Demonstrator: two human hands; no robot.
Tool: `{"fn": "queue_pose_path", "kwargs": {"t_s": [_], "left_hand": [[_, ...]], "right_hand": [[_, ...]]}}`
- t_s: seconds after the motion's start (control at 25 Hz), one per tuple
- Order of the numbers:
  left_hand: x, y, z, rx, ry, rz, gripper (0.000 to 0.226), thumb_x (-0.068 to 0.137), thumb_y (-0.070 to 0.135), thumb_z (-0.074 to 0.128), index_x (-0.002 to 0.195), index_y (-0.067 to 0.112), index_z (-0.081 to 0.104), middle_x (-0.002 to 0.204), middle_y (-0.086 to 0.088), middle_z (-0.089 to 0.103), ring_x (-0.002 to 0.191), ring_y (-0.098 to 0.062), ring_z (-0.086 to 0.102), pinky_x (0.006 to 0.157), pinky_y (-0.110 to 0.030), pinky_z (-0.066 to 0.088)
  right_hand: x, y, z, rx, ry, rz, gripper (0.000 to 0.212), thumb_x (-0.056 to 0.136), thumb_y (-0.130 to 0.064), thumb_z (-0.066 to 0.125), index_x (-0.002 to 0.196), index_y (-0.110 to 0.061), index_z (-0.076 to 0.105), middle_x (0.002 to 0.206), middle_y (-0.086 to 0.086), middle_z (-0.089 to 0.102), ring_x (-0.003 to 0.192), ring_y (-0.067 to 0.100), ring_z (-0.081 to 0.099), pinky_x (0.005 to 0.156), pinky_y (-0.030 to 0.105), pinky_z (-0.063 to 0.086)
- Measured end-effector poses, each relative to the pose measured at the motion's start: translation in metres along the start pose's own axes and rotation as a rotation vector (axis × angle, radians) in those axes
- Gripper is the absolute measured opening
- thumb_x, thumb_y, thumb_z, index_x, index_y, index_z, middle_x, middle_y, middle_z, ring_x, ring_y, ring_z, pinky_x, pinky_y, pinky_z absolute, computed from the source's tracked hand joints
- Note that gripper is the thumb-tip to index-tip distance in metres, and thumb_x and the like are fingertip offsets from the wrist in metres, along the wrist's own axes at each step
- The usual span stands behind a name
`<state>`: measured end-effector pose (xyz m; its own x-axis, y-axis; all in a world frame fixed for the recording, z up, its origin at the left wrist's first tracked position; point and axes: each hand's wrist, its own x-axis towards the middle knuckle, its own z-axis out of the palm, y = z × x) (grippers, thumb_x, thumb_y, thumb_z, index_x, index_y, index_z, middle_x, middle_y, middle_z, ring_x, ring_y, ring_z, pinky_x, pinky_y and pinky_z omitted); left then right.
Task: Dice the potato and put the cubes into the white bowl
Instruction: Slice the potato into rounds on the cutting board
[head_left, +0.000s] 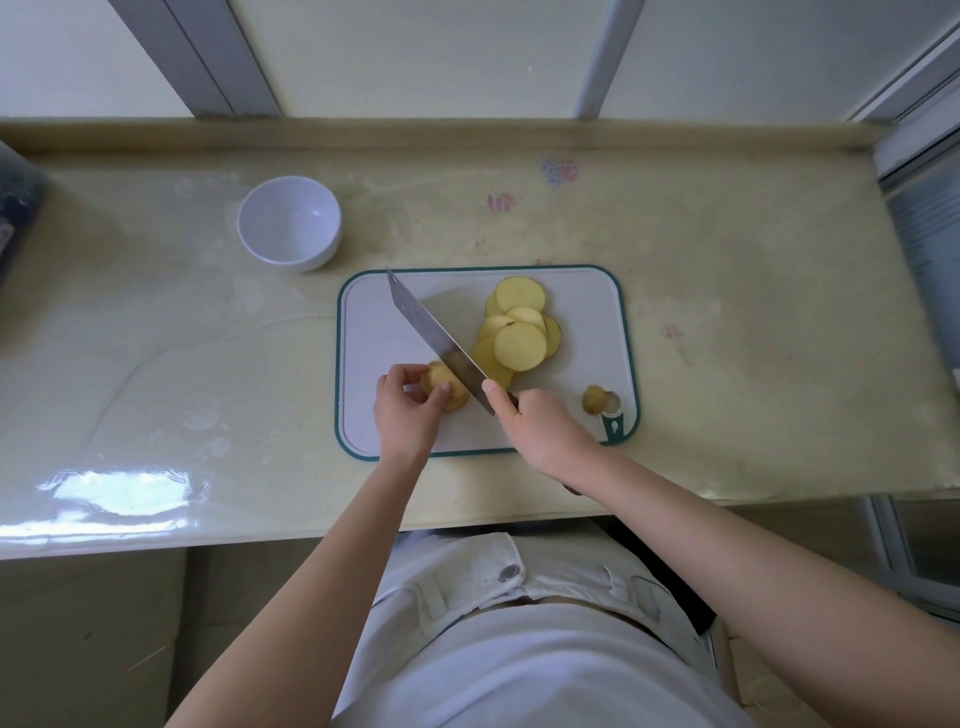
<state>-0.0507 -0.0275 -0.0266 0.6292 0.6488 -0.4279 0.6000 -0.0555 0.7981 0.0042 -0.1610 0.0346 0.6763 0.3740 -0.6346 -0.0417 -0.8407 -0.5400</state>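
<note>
Potato (445, 388) is down to one stub on the board (587, 322), pinched in the curled fingers of the left hand (405, 410), which hides much of it. The right hand (545, 431) is clamped round the handle of the one knife (434, 335), and the handle is almost wholly covered. The blade slants across the board and passes over the stub's right side. Whether it touches is unclear. Right of the blade lies one pile of round slices (519, 345), about seven, overlapping so the lower ones cannot be counted surely. One small end piece (595, 399) sits by the board's hanging hole. One white bowl (289, 223) stands on the bench (727, 312), apart from the board's far left corner.
</note>
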Motion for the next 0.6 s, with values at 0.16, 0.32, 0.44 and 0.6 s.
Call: {"fn": "queue_pose_path", "kwargs": {"t_s": [0.16,0.32,0.44,0.6], "left_hand": [[0.000,0.000,-0.001,0.005,0.005,-0.001,0.022,0.084,0.017,0.069,0.099,0.019,0.054,0.113,-0.008,0.057,0.086,-0.013,0.055,0.074,-0.021,0.041],[0.002,-0.002,0.001,0.010,0.008,-0.001,0.022,0.084,0.018,0.069,0.100,0.017,0.055,0.113,-0.009,0.058,0.087,-0.014,0.055,0.075,-0.022,0.043],[0.002,-0.002,0.002,0.015,0.020,0.006,0.023,0.083,0.017,0.069,0.101,0.015,0.056,0.111,-0.008,0.059,0.086,-0.014,0.056,0.075,-0.023,0.044],[0.003,-0.003,0.003,0.025,0.041,0.022,0.019,0.082,0.016,0.070,0.094,0.017,0.055,0.106,-0.009,0.061,0.086,-0.018,0.059,0.076,-0.028,0.050]], "right_hand": [[-0.007,-0.001,-0.003,0.026,0.025,0.006,0.060,0.099,-0.054,0.027,0.057,-0.012,0.034,0.055,0.002,0.041,0.053,0.020,0.040,0.055,0.032,0.032],[-0.014,-0.002,-0.006,0.061,0.005,-0.007,0.059,0.099,-0.054,0.028,0.056,-0.014,0.034,0.053,0.002,0.041,0.050,0.020,0.040,0.056,0.030,0.034],[-0.015,-0.004,-0.008,0.055,-0.003,-0.005,0.060,0.099,-0.054,0.028,0.055,-0.014,0.036,0.054,0.003,0.042,0.050,0.020,0.041,0.058,0.030,0.036],[-0.016,-0.004,-0.009,0.026,-0.017,0.010,0.061,0.098,-0.056,0.028,0.057,-0.012,0.037,0.055,0.004,0.044,0.051,0.022,0.043,0.058,0.030,0.037]]}}
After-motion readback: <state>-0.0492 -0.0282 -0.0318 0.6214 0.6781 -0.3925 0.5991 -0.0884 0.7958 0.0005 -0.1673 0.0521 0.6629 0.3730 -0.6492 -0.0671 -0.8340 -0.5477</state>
